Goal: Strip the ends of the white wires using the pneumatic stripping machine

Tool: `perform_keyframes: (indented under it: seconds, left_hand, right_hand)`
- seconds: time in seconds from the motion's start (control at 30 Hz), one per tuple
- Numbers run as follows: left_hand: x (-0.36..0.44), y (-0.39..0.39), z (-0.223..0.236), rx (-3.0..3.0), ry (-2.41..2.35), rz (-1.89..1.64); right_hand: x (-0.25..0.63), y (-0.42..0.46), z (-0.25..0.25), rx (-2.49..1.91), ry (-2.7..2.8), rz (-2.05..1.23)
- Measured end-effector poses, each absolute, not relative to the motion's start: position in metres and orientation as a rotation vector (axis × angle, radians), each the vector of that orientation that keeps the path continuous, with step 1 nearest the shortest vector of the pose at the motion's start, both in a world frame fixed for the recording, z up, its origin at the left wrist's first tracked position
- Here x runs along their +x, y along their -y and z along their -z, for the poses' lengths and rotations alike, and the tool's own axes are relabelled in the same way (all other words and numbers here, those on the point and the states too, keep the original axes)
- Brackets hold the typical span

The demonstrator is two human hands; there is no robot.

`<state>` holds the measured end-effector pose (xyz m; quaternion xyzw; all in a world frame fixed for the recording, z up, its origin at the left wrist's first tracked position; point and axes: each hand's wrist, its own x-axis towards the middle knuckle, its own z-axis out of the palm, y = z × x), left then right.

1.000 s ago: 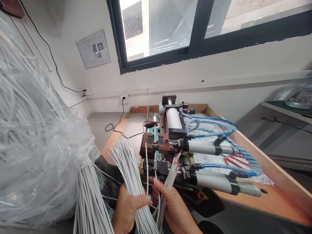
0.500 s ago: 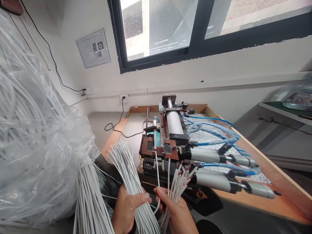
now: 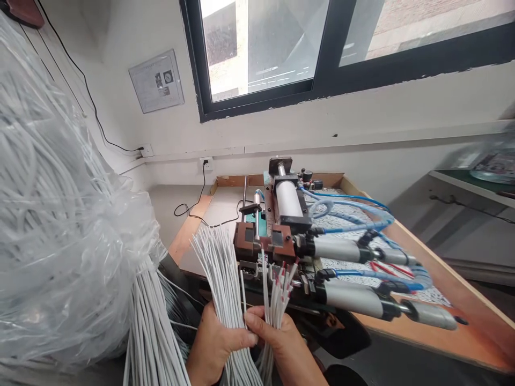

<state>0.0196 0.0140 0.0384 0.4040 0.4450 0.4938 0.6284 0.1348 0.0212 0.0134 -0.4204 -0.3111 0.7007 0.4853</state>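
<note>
My left hand (image 3: 217,340) is wrapped round a thick bundle of white cables (image 3: 220,281), its thumb across the front and the cable ends fanning upward. Beside it, my right hand (image 3: 279,338) holds a thinner bundle of white cables (image 3: 278,297); some of their tips show red inner wires. My right thumb and index finger pinch a single white cable (image 3: 243,292) close to the thick bundle. One taller cable (image 3: 265,281) stands in front of the brown clamp blocks (image 3: 263,244) of a pneumatic machine; I cannot tell whether its tip touches them.
Silver air cylinders (image 3: 354,297) and blue hoses (image 3: 358,228) extend right over a wood-edged tray (image 3: 475,311) with white scraps and red pieces (image 3: 392,269). A plastic-wrapped cable bundle (image 3: 72,257) fills the left. A window (image 3: 261,48) is above, a shelf (image 3: 475,185) far right.
The pinched cable and the thinner bundle have moved left, away from the machine's front and closer to the thick bundle. Red pieces now show on the scraps at the right.
</note>
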Motion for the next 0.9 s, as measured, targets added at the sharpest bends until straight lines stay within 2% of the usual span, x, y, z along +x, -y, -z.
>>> perform_keyframes:
  seconds: [0.13, 0.37, 0.53, 0.9]
  left_hand:
    - [0.021, -0.014, -0.038, 0.870, -1.105, -1.193]
    - [0.016, -0.013, -0.028, 0.666, -1.058, -1.263]
    - [0.016, -0.015, -0.028, 0.635, -1.086, -1.315]
    - [0.016, -0.021, -0.035, 0.670, -1.125, -1.366]
  right_hand:
    - [0.138, -0.017, -0.012, -1.098, 0.679, -1.571]
    - [0.142, -0.021, -0.007, -1.063, 0.583, -1.604]
    - [0.135, -0.029, -0.008, -1.024, 0.288, -1.540]
    - [0.129, -0.045, -0.018, -0.912, -0.002, -1.661]
